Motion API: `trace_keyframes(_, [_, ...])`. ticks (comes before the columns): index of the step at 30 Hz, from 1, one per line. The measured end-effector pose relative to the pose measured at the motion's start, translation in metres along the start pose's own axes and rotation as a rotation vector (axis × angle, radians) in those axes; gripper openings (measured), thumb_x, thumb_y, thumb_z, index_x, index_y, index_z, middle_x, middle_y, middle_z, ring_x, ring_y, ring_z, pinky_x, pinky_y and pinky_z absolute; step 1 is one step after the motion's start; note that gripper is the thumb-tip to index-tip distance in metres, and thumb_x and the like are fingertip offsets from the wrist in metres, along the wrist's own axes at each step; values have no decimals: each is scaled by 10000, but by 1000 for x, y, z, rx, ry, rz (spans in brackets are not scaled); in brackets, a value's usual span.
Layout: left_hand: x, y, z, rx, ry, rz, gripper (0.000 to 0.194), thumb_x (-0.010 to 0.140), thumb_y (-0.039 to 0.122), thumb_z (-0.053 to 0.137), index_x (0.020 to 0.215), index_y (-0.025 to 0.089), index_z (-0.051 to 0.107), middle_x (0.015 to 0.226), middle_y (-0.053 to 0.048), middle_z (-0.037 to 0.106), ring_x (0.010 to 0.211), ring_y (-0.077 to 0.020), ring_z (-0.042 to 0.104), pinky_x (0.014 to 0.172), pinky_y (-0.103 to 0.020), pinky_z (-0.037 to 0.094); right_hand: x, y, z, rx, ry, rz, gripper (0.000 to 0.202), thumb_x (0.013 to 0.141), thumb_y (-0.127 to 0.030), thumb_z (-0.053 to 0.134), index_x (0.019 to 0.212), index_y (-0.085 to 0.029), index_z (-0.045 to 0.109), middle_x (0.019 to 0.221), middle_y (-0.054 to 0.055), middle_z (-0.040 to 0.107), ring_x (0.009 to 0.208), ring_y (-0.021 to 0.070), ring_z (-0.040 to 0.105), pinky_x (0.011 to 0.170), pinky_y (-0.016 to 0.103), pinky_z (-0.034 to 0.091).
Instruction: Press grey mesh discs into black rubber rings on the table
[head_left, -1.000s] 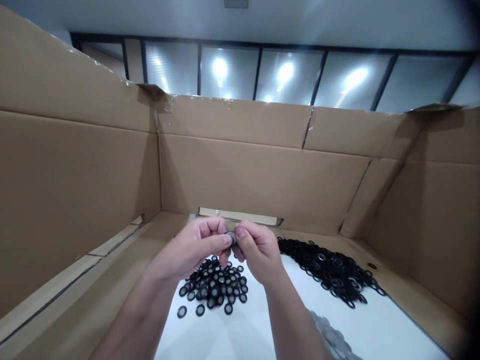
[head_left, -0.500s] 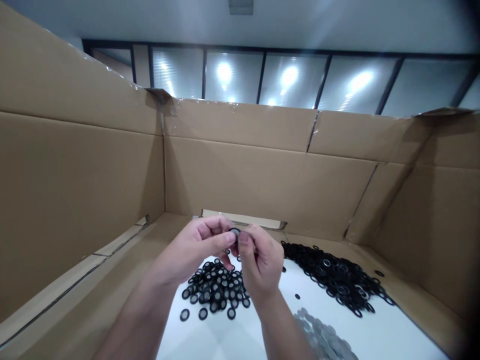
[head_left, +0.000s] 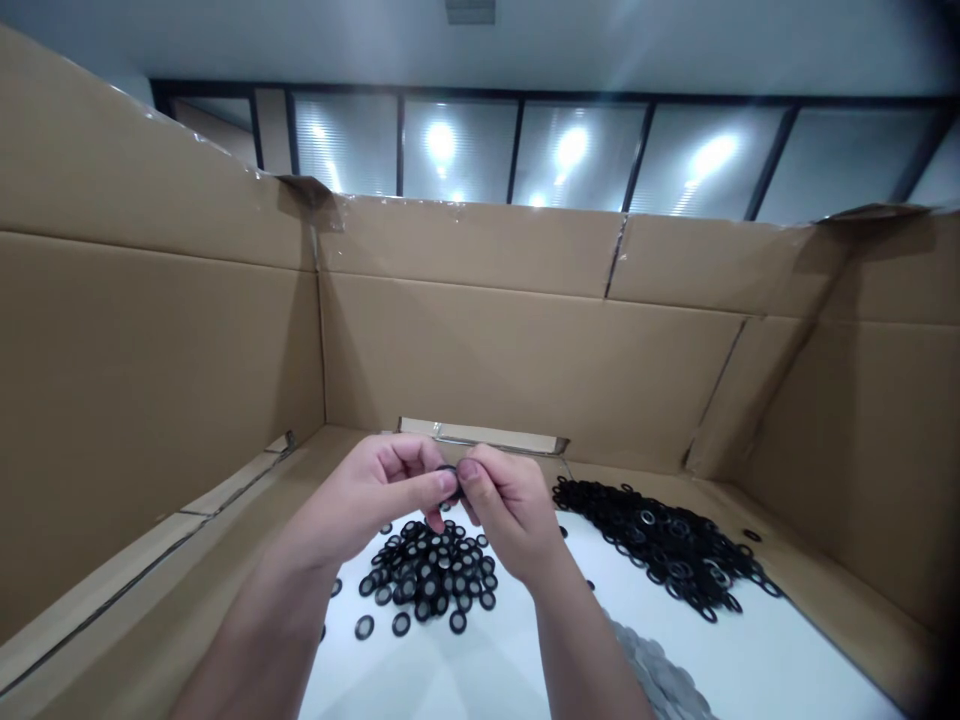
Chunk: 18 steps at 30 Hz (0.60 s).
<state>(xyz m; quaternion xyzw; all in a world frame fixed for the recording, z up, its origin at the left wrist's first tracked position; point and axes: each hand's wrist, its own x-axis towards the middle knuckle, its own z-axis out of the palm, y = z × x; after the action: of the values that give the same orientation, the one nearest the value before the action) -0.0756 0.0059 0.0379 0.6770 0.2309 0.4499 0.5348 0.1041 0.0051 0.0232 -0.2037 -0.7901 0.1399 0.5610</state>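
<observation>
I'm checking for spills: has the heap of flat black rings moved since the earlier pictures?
No, not visibly: the heap of flat black rings keeps its place against the brown cardboard back wall.

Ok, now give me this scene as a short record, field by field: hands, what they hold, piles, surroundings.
left hand: thumb and fingers pinching, raised over the work surface
right hand: fingertips meeting the left's
held: small black round piece, mostly covered by fingers
centre pile: black rings with grey centres, between the forearms
right pile: open black rings
near right: grey discs, partly behind the right forearm
surface: white sheet or board
surround: cardboard walls
</observation>
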Motion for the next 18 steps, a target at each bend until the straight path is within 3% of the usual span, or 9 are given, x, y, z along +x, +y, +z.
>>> trace_keyframes(4, [-2, 1, 2, -64, -49, 5, 256, 853, 308, 755, 736, 137, 605, 660, 3, 661, 633, -103, 653, 616, -191, 502, -2, 0, 6, 154, 35, 11, 385, 1019, -323, 451, 652, -213, 486, 504, -63, 454, 444, 83, 437, 475, 214, 389])
trace_keyframes(9, [-5, 5, -2, -53, -83, -48, 282, 837, 314, 769, 729, 143, 574, 674, -10, 678, 660, -119, 664, 634, -210, 510, -4, -1, 12, 174, 57, -2, 373, 1021, -300, 444, 665, -209, 509, 507, -52, 492, 444, 90, 454, 481, 221, 407])
trace_keyframes(18, [-10, 8, -16, 15, -87, -129, 253, 834, 302, 768, 762, 145, 584, 724, -25, 684, 719, -146, 681, 647, -225, 506, -3, -3, 13, -210, 50, -214, 279, 967, -178, 509, 689, -208, 506, 595, -40, 495, 514, 94, 435, 515, 226, 356])
